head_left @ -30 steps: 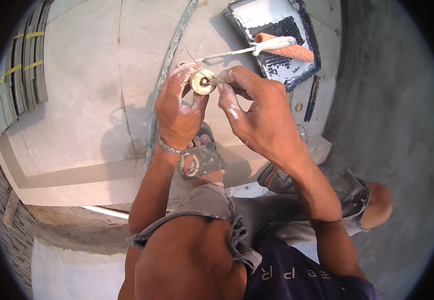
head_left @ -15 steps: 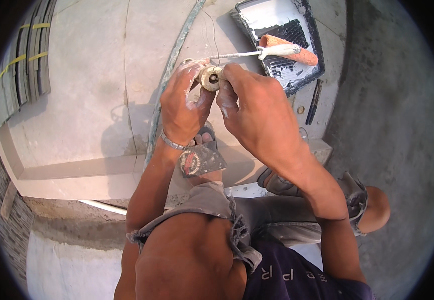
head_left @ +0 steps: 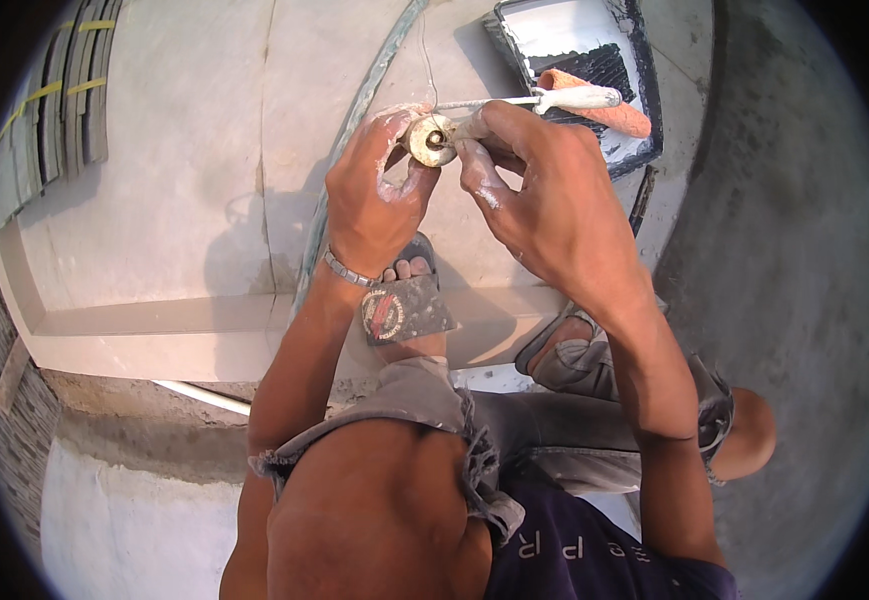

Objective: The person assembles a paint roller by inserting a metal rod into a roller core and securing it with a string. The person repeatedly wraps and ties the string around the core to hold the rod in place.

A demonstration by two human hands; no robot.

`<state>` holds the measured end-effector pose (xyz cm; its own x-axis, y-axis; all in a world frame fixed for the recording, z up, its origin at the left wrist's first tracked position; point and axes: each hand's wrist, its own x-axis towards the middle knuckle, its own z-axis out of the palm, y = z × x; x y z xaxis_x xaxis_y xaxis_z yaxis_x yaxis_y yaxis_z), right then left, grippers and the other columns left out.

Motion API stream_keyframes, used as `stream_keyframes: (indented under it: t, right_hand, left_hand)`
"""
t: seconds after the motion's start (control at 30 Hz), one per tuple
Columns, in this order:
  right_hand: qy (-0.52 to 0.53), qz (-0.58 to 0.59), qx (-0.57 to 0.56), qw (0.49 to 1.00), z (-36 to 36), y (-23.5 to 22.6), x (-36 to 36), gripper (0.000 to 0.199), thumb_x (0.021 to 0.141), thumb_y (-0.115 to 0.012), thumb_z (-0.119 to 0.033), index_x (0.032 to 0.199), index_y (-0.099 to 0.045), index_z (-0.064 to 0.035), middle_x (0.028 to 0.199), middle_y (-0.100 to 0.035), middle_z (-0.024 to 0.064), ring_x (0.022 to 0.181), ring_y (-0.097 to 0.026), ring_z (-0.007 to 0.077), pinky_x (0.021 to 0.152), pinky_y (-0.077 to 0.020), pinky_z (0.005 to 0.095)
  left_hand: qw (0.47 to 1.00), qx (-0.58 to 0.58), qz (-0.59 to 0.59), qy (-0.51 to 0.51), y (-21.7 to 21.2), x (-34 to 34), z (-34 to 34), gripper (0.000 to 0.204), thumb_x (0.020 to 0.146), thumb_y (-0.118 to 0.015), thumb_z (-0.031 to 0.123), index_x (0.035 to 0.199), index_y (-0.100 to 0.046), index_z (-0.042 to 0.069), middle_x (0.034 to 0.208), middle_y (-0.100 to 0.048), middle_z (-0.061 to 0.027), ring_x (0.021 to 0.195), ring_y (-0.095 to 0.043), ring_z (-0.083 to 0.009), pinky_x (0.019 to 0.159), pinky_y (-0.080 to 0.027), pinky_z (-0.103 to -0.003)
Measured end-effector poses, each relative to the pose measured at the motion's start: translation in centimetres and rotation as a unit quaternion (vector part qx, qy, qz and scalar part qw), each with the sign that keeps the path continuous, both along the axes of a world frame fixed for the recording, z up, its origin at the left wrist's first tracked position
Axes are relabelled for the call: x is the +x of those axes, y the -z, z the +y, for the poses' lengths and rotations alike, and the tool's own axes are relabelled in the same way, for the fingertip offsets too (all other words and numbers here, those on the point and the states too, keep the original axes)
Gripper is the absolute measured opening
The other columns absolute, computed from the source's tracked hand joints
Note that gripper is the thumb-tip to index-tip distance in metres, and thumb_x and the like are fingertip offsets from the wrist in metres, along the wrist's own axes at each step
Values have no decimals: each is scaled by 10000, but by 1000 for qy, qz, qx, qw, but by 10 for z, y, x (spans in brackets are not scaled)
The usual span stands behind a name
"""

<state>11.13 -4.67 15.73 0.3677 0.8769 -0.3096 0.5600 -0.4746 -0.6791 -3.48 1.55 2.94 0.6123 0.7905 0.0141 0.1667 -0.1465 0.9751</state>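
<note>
My left hand (head_left: 379,180), smeared with white paint, is closed around a paint roller frame. The round, pale end of the frame (head_left: 422,150) faces up, with a dark hole in its middle. A metal rod runs from that hand to the frame's white handle (head_left: 584,97), which reaches over the paint tray. A thin wire (head_left: 427,60) comes down to the round end and curls at the hole. Thumb and forefinger of my right hand (head_left: 544,180) pinch at the hole's right side, seemingly on the wire; the fingertips partly hide it.
A black paint tray (head_left: 651,120) with white paint holds an orange roller sleeve (head_left: 614,118). A dark stick (head_left: 642,200) lies below it. Strapped grey slabs (head_left: 79,100) stand at the left. A greenish strip (head_left: 359,110) crosses the pale slab floor. My sandalled foot (head_left: 409,300) is beneath my hands.
My right hand has shifted slightly right, its fingers drawn a little away from the round end. The round end shows more of its face. The whole view has moved slightly.
</note>
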Motion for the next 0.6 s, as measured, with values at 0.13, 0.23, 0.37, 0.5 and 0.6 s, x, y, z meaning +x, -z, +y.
stream_keyframes:
  t: [0.13, 0.23, 0.37, 0.5, 0.6]
  right_hand:
    - [-20, -21, 25, 999, -2, 5, -3, 129, 920, -694, -46, 971, -636, 57, 836, -665, 264, 755, -638, 459, 711, -504, 456]
    - [-42, -36, 14, 998, -2, 1, -4, 115, 888, -697, -18, 960, -632, 44, 838, -673, 250, 755, -641, 454, 697, -497, 464]
    - [-51, -49, 8, 997, -2, 6, -8, 111, 858, -696, 15, 945, -628, 28, 815, -671, 234, 747, -639, 450, 670, -487, 463]
    - [-67, -81, 18, 994, -3, 6, -10, 116, 846, -694, 32, 927, -611, 22, 786, -654, 233, 731, -633, 445, 654, -482, 464]
    - [-63, -66, 17, 996, -4, 10, -7, 95, 882, -691, 2, 930, -615, 30, 791, -661, 236, 732, -647, 435, 675, -497, 449]
  left_hand:
    - [999, 31, -7, -6, 2, -2, -1, 452, 830, -763, -62, 1262, -674, 38, 1134, -726, -145, 996, -745, -320, 848, -613, -362]
    - [999, 42, -17, -6, 3, -3, -2, 438, 839, -767, -57, 1258, -671, 31, 1135, -730, -148, 1004, -747, -322, 852, -613, -358]
    - [998, 60, -34, -12, 7, -1, -3, 418, 850, -776, -43, 1249, -673, 27, 1137, -732, -153, 1009, -749, -319, 856, -610, -361]
    - [998, 49, -25, -6, 5, 1, -1, 424, 848, -779, -42, 1253, -676, 29, 1139, -733, -151, 1013, -750, -317, 842, -611, -363]
    - [999, 31, -11, -4, 4, 0, -2, 431, 845, -771, -46, 1259, -678, 31, 1141, -733, -149, 1015, -750, -320, 831, -614, -363]
